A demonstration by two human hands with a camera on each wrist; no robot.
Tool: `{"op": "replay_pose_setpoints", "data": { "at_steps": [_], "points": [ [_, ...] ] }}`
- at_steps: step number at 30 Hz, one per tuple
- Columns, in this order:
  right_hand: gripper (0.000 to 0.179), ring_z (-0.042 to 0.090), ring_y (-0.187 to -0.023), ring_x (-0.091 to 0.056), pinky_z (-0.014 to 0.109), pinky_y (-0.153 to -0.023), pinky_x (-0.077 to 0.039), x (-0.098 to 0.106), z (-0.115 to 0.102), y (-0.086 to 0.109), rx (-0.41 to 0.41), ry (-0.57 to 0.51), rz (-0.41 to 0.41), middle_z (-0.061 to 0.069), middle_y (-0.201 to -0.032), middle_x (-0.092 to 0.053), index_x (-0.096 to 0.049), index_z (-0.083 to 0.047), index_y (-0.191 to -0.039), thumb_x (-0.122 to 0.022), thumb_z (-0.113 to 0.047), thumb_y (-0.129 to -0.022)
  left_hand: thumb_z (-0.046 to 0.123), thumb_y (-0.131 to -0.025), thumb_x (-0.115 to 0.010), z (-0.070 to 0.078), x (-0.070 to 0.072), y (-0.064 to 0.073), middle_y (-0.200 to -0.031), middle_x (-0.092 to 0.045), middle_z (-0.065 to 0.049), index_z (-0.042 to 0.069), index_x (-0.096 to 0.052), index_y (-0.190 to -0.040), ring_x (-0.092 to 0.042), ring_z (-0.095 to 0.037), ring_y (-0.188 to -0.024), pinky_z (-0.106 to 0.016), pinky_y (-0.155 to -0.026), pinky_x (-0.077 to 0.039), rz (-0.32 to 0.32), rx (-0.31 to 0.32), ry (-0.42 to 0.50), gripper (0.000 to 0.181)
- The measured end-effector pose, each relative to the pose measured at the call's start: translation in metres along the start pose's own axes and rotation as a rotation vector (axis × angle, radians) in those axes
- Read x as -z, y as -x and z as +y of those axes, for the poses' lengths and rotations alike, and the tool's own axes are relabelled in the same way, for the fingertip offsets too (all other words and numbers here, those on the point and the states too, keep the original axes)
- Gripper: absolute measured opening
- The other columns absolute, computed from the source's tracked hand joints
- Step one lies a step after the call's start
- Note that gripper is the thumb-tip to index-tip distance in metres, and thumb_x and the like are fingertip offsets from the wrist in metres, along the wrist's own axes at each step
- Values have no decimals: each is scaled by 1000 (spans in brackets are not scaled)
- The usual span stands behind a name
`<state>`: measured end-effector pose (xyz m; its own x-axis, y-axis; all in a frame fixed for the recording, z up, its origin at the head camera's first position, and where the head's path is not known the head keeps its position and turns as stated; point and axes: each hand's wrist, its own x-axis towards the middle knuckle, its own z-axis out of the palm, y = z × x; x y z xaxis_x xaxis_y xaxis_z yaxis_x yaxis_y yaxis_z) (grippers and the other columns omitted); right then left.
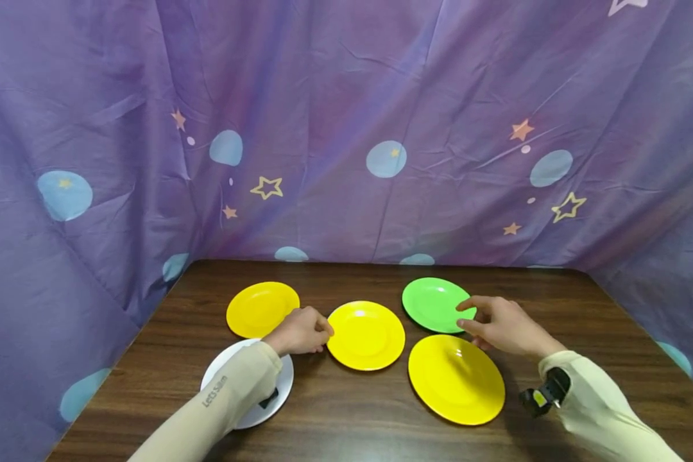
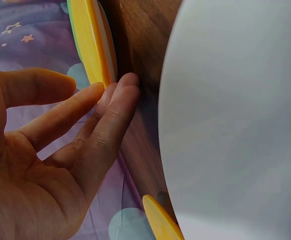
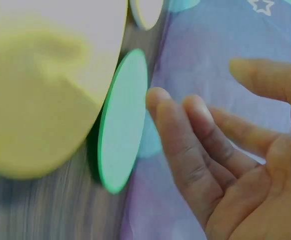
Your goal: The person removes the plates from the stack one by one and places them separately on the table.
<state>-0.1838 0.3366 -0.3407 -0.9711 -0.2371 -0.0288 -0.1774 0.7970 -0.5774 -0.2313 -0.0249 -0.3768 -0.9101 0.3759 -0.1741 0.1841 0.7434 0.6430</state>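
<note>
In the head view my left hand is at the left rim of the middle yellow plate. The left wrist view shows its fingertips at a yellow plate's edge, the thumb apart; whether they touch is unclear. My right hand reaches over the right rim of the green plate, its thumb and fingers spread. In the right wrist view those fingers look apart from the green plate. Below my left forearm lies a white plate, partly hidden by the sleeve.
Another yellow plate lies at the back left, and a larger-looking yellow plate at the front right. All lie on a dark wooden table. A purple patterned cloth hangs behind the table and at its sides.
</note>
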Motion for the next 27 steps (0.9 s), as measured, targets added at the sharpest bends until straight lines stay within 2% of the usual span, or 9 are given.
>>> {"op": "replay_pose_setpoints", "data": {
  "at_steps": [7,10,15,21,27],
  "points": [
    [41,27,-74,-74,38,-68,-63,-23,-19,-25,-35,-227,77,21,-94,-69,-57,7,-128,-67,-16,-95,9,-91,-65,1,-2,0,-77,-72,-4,4,-77,-106,-59,-7,-60,-17,-54,-49,5,-4,-13,20],
    [42,27,-76,-74,37,-71,-63,-33,-28,-35,-65,-314,68,21,-98,-65,-55,9,-128,-66,-14,-95,9,-91,-65,0,-2,0,-76,-71,-4,5,-76,-107,-59,-7,-60,-17,-54,-49,5,1,-10,20],
    [42,20,-64,-72,36,-68,-63,-50,-41,-50,-126,-406,21,22,-97,-65,-54,11,-128,-66,-10,-94,10,-92,-65,-2,-1,-1,-73,-70,-3,5,-77,-106,-58,-8,-59,-17,-55,-49,10,-6,-1,19],
    [46,14,-54,-66,31,-58,-60,-70,-51,-61,-197,-377,-18,25,-98,-71,-51,10,-133,-66,-10,-94,10,-92,-65,-4,-1,0,-70,-68,0,5,-77,-103,-57,-7,-59,-17,-55,-49,13,-21,-1,17],
    [43,12,-43,-59,25,-47,-53,-84,-55,-64,-234,-282,-28,14,-71,-68,-54,5,-129,-69,-12,-92,10,-92,-65,-5,-1,-1,-78,-71,-2,4,-76,-105,-60,-7,-62,-18,-57,-51,8,-18,3,18]
  ]
}}
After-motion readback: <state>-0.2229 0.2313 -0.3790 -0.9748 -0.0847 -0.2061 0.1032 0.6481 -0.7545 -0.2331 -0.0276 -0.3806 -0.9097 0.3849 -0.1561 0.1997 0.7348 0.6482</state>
